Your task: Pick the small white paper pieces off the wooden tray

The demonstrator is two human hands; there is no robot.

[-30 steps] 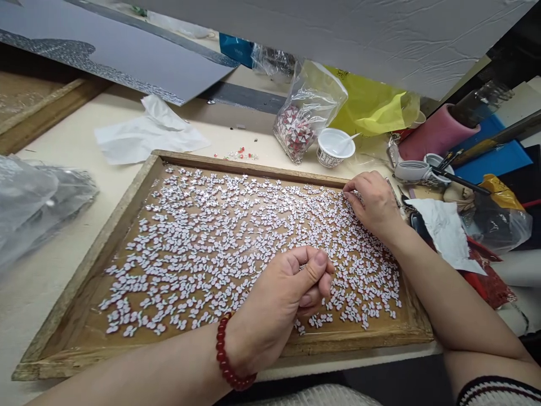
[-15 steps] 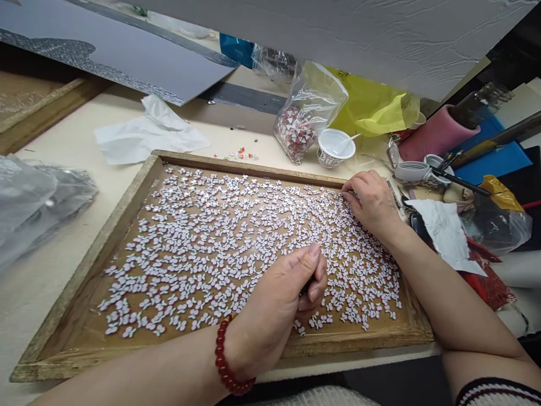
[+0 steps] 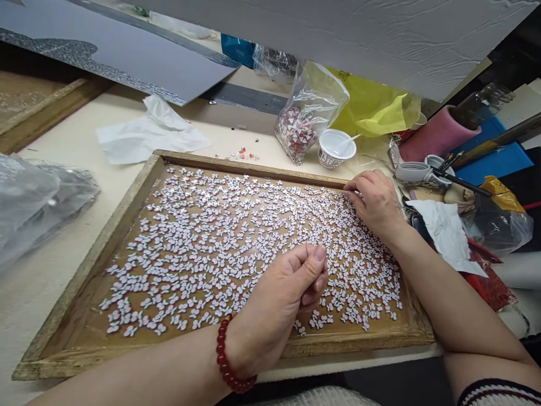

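A shallow wooden tray lies in front of me, its brown bottom scattered with many small pale cherry-shaped pieces with red and green edges. My left hand, with a red bead bracelet at its wrist, is closed over the lower middle of the tray, thumb on top. What it holds, if anything, is hidden. At the tray's far right corner my right hand has its fingers pinched together just inside the back edge. Anything between those fingertips is too small or hidden to name.
Behind the tray stand a clear bag of red and white pieces and a white cup. White tissue lies back left, a plastic bag at left. On the right are a pink roll, a pen and torn paper.
My left fingers have curled slightly, and the dark spot seen inside that fist before no longer shows. The right hand has barely shifted; the tray and its pieces look the same.
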